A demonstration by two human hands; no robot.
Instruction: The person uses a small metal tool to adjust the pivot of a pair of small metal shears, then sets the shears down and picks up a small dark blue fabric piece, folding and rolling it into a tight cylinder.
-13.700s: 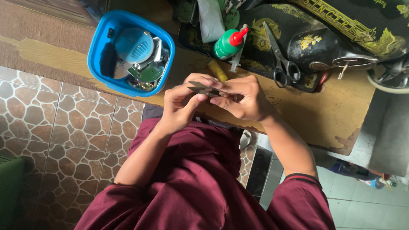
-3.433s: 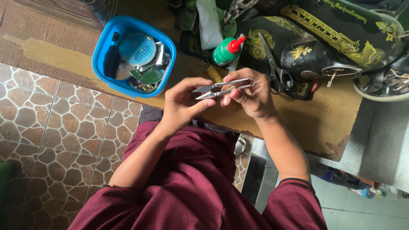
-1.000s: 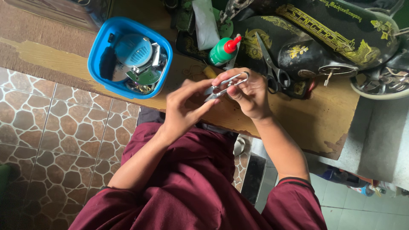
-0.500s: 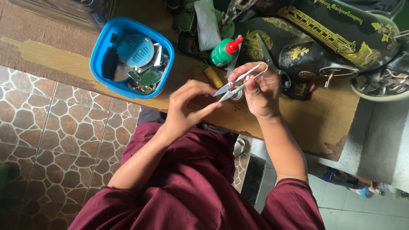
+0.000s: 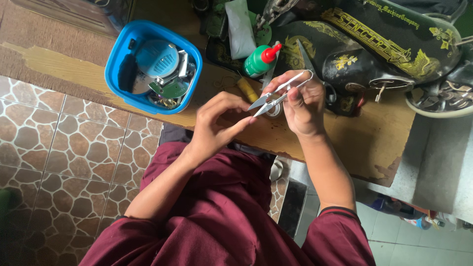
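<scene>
My right hand (image 5: 303, 106) holds small silver thread snips (image 5: 277, 92) above the edge of the wooden table (image 5: 354, 143), their blades pointing left and down. My left hand (image 5: 217, 123) is raised just left of the blade tips, fingers curled with thumb and forefinger pinched close together; whether anything is between them is too small to tell. Both forearms come out of dark red sleeves.
A blue plastic tub (image 5: 123, 59) of small metal and plastic parts sits at the table's left. A green bottle with a red cap (image 5: 261, 58), scissors (image 5: 308, 61) and a black sewing machine (image 5: 374, 54) with gold ornament lie behind the hands. Stone-patterned floor tiles (image 5: 59, 157) are at left.
The snips have tilted up and shifted right with my right hand. My left hand has let go of the snips and now sits beside the blade tips.
</scene>
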